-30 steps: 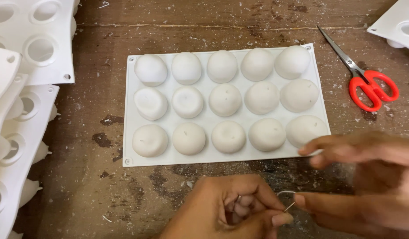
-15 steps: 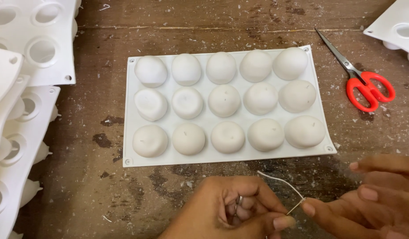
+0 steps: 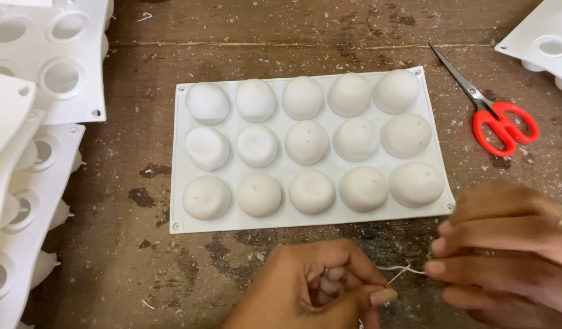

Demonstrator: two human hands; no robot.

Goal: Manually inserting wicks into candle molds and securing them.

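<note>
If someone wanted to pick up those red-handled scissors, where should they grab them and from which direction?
Probably by the two red handle loops, coming from above on the lower right. The scissors lie flat and closed on the wooden table, blades pointing up-left toward the white mould, so the pointed tip faces away. The loops sit clear of the mould, with bare table around them.

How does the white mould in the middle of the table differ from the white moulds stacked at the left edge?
The middle mould lies alone with its domes bulging upward, while the stacked moulds overlap one another and show open round holes. The middle mould is seen whole; the stacked moulds are cut off by the picture's edge. Both are white, with rounded cavities in rows, on the same wooden table.
</note>
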